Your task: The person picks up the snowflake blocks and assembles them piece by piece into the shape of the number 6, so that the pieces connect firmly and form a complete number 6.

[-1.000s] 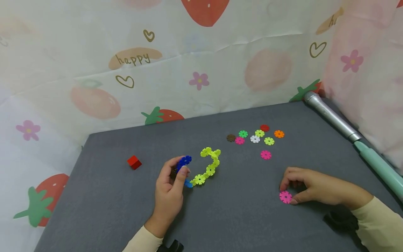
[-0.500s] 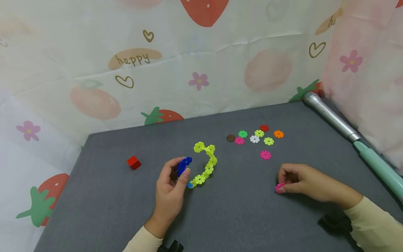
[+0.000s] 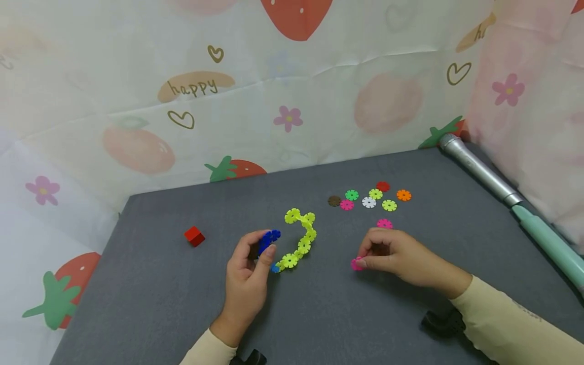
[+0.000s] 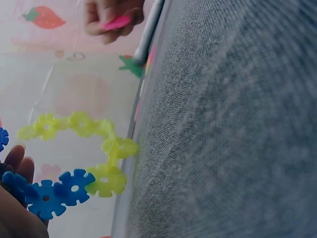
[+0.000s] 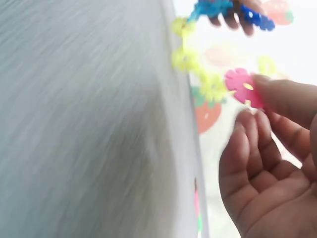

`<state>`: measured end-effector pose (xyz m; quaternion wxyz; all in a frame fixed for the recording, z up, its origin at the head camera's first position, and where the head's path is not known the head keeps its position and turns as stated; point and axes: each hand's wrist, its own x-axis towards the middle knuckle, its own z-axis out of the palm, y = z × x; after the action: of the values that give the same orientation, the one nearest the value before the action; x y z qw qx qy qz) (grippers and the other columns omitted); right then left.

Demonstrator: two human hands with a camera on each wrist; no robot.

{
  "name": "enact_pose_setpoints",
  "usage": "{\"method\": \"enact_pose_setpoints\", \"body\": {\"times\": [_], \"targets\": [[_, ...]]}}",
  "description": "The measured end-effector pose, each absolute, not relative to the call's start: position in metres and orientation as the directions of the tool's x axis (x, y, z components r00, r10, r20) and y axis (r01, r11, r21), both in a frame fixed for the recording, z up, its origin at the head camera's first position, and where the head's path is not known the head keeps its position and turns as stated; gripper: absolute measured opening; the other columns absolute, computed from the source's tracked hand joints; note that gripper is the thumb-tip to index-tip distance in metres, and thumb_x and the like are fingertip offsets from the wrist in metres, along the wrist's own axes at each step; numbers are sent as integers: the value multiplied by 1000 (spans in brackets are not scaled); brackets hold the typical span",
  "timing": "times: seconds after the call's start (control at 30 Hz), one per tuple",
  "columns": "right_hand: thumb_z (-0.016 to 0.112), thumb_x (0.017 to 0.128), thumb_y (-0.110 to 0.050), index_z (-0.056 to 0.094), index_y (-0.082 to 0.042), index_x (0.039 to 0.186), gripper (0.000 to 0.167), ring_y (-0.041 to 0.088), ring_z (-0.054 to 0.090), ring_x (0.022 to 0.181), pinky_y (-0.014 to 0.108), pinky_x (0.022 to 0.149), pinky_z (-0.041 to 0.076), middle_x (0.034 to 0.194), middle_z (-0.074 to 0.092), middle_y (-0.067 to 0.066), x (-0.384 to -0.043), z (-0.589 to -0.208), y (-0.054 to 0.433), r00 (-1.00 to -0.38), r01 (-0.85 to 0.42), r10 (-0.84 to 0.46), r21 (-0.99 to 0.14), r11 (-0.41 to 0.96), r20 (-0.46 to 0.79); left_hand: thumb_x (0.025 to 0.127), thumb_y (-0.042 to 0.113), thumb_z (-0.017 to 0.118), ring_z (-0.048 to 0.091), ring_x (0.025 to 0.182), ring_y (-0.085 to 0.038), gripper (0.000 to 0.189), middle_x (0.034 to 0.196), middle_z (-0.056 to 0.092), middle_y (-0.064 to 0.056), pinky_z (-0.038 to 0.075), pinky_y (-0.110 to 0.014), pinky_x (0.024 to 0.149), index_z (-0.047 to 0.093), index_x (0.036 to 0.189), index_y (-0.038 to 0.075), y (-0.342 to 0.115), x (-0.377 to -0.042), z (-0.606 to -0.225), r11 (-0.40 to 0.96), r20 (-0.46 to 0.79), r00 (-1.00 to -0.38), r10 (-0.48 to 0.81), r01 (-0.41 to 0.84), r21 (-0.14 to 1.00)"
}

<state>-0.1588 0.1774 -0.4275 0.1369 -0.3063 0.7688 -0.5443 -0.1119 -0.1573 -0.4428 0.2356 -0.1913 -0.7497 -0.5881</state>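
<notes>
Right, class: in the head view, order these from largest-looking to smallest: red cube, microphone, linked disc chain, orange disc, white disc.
1. Microphone
2. Linked disc chain
3. Red cube
4. Orange disc and white disc: they look alike, so unranked.

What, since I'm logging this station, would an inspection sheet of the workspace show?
Surface: grey tabletop.
Job's things: chain of linked yellow and blue discs; pink disc; loose coloured discs on the tabletop.
Clutter: red cube at left; microphone-like object at right.
Hands: left hand holds the chain's blue part; right hand pinches the pink disc, apart from the chain.
Cables: nothing seen.
Surroundings: strawberry-printed cloth behind the tabletop.
</notes>
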Motion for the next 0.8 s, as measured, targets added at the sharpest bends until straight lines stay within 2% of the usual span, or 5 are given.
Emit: {"method": "enact_pose_setpoints", "body": {"times": [0.23,0.37,0.47,0.63,0.8], "targets": [[77,104,-12,73,-5,101,8,32,67,79,38,72,59,88,70,14,-159,-414,140,-802,-207,-592,-966,157,76,104,-10,65,66,113,-30,35,132,68,-11,57,-31,97,65,137,3,-156,-113,-442,206,599,-800,19,590,781],[77,103,-8,71,-1,101,10,48,69,83,49,76,63,89,71,17,-158,-407,118,-796,-131,-602,-989,70,63,105,-11,65,64,115,-35,35,131,66,-11,56,-33,100,64,137,3,-156,-113,-443,178,598,-801,31,593,785],[78,102,-8,70,-1,100,11,54,69,85,50,76,63,90,73,19,-158,-402,104,-792,-107,-608,-994,37,63,104,-13,64,62,113,-37,35,129,64,-13,56,-31,98,64,136,2,-155,-113,-443,163,602,-798,37,599,784],[76,106,-16,71,0,102,17,39,74,82,38,71,62,95,75,20,-159,-395,87,-820,-49,-571,-999,16,31,105,-14,63,62,109,-36,34,125,63,-16,56,-29,94,63,136,1,-154,-112,-441,149,610,-790,52,610,778],[74,107,-21,71,1,101,23,23,69,69,30,59,54,91,73,20,-160,-390,78,-852,20,-524,-1000,-17,-8,105,-13,63,62,108,-37,39,126,64,-15,57,-29,93,65,141,1,-153,-111,-439,166,621,-781,73,623,764]]}}
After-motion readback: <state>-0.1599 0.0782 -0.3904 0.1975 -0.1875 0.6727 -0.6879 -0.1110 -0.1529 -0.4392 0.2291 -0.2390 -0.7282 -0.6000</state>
